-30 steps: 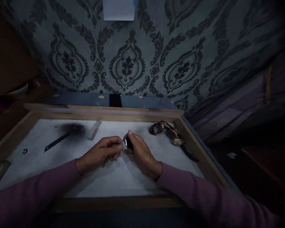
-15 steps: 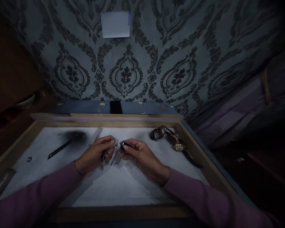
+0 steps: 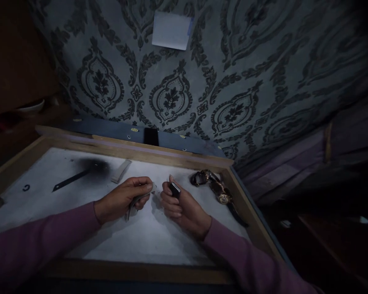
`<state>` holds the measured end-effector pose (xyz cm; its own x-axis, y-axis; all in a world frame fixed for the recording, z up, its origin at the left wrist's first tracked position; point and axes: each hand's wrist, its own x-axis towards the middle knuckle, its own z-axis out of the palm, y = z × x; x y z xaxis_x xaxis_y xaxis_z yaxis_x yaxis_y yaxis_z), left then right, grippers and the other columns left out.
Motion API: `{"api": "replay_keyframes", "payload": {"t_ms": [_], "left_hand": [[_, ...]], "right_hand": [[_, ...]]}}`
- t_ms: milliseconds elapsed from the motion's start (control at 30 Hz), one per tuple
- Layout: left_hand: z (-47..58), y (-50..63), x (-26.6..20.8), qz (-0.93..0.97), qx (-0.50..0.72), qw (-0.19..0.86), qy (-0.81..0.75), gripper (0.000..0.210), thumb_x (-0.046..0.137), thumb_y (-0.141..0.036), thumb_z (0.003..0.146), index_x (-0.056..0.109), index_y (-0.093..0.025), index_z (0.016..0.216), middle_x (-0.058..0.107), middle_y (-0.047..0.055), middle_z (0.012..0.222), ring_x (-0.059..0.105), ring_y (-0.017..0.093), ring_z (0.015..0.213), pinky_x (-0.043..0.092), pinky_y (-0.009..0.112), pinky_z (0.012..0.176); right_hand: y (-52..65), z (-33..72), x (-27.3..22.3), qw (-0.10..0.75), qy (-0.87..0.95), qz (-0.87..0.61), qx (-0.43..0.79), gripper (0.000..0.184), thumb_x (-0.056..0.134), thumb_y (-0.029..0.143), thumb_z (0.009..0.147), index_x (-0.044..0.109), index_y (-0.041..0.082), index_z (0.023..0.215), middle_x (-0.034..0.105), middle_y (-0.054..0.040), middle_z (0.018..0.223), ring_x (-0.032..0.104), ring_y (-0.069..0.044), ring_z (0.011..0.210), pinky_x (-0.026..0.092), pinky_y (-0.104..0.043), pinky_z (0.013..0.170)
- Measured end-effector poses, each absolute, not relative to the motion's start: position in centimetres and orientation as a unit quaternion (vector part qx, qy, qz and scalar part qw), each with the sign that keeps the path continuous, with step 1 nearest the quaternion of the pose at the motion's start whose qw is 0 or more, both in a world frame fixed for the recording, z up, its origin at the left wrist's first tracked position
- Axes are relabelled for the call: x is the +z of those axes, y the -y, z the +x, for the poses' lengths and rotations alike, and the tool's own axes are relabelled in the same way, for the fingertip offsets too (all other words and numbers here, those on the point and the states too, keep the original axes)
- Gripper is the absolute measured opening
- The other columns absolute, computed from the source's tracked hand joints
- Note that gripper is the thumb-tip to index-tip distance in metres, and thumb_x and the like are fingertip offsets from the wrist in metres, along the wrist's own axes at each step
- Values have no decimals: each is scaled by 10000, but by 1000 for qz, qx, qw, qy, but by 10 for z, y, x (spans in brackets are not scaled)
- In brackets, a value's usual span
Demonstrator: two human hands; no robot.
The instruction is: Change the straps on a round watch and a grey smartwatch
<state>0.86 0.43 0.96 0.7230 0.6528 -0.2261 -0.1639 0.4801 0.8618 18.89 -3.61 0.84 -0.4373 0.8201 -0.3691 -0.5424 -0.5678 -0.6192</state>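
Note:
My left hand [image 3: 130, 196] is closed, with a greyish watch strap [image 3: 135, 201] pinched between thumb and fingers, its lower end hanging down. To its right, my right hand [image 3: 184, 206] curls round a small dark rectangular watch case [image 3: 174, 190] with a silvery edge. The two hands are apart over the white surface of a shallow wooden tray [image 3: 147, 261]. Another light strap piece [image 3: 121, 171] lies flat beyond my left hand. Small dark specks show between the hands, too small to name.
Watches with dark straps [image 3: 223, 198] lie at the tray's right side. At the left are a dark flat strip [image 3: 70, 181] and a small C-shaped piece [image 3: 26, 188]. A black phone-like slab [image 3: 151, 136] rests behind the tray's back wall, before the patterned wall.
My right hand has turned and curled its fingers round the watch case, drawing a little away from my left hand. The view has tilted. The thin dark stick between the hands no longer shows.

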Motion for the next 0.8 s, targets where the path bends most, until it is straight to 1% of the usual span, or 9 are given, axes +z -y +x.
{"api": "replay_keyframes", "payload": {"t_ms": [167,333,500,800], "left_hand": [[9,-1,8,444,243,823,-259,296,687,-412,798,539,-163,735,421,-63,489,285,61,448,219,205,455],[8,-1,5,458,245,819,-244,266,652,-390,833,546,-164,740,418,-65,485,288,64,450,248,206,467],[8,-1,3,466,244,815,-244,262,631,-389,855,553,-163,746,427,-60,498,294,65,454,259,207,472],[9,0,3,448,240,824,-250,250,646,-385,843,564,-163,765,419,-67,475,273,59,438,240,200,461]], "right_hand": [[34,191,2,386,207,-306,845,567,525,676,854,352,191,617,264,114,433,75,-34,346,63,-159,315],[33,189,-1,365,201,-270,868,595,498,701,851,346,189,589,264,109,418,85,-34,338,68,-159,311],[34,187,0,356,203,-285,866,622,421,730,867,332,188,575,254,105,416,90,-36,346,72,-162,323],[34,185,-2,364,217,-310,851,613,430,726,864,367,188,578,261,107,422,100,-34,344,67,-165,325]]}}
